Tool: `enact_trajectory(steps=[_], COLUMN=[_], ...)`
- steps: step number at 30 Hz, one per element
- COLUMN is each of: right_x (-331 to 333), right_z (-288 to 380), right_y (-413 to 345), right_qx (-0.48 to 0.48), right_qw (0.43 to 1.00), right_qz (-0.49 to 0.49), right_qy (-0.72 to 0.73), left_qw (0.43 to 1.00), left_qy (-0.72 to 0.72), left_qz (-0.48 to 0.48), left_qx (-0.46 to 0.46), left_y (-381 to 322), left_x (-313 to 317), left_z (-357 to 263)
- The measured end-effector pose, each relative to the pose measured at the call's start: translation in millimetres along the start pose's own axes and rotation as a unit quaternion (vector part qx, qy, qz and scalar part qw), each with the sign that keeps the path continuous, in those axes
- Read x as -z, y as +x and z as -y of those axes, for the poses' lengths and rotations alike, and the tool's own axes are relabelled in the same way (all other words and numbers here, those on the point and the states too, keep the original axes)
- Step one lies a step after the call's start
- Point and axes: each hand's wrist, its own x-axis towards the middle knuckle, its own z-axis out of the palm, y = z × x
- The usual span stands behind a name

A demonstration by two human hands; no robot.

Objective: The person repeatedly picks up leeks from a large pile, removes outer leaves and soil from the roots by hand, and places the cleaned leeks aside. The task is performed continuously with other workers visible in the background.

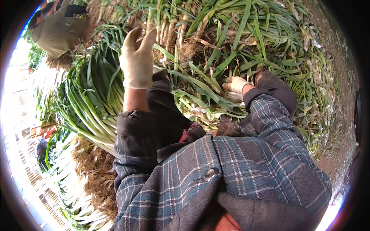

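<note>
My left hand [138, 59], in a pale knitted work glove, is raised in front of me, thumb and fingers apart and nothing between them. Just past its fingertips stand unpeeled leeks [166, 34] with soil-stained shanks and tangled roots [188, 50]. Low between my knees, my gloved right hand [236, 84] has its fingers curled among loose green leek leaves [202, 82]. A whitish stalk or leaf piece [234, 96] lies right below it; whether the fingers grip anything is hard to see. To the left of my left forearm lies a pile of cleaned leeks [89, 95], green tops and pale shanks.
More leeks [78, 199] are stacked at lower left, their brown roots [96, 176] facing me. Stripped leaves [315, 115] litter the ground on the right. Another person [59, 33] bends over at upper left. Perforated plastic crates [55, 202] stand along the left edge.
</note>
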Motion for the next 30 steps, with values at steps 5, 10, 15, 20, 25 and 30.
enact_trajectory(steps=[5, 10, 15, 20, 25, 30], right_x=[11.4, 12.1, 27.8, 50.5, 42.4, -5.6], right_z=[1.9, -33.3, -103.4, -142.3, -149.0, -89.8], right_y=[30.9, 95.4, 124.1, 153.8, 185.6, 171.2], right_qx=[0.004, -0.121, -0.289, -0.223, -0.260, -0.101], right_qw=[0.998, 0.952, 0.888, 0.930, 0.936, 0.951], right_qz=[-0.053, -0.236, -0.289, -0.265, -0.166, -0.251], right_qy=[0.039, 0.151, 0.210, 0.126, 0.170, 0.148], left_qw=[0.987, 0.967, 0.871, 0.663, 0.623, 0.639], left_qy=[-0.025, -0.079, -0.022, 0.312, 0.144, -0.213], left_qz=[0.052, 0.065, 0.126, 0.339, 0.189, 0.040], left_qx=[0.147, 0.234, 0.474, 0.590, 0.745, 0.738], left_y=[9.2, -2.3, -96.1, -202.2, -234.2, -205.2], left_x=[-44.9, -57.5, -119.0, -129.2, -149.3, -206.5], left_z=[1.9, 49.4, 151.5, 297.4, 387.2, 366.1])
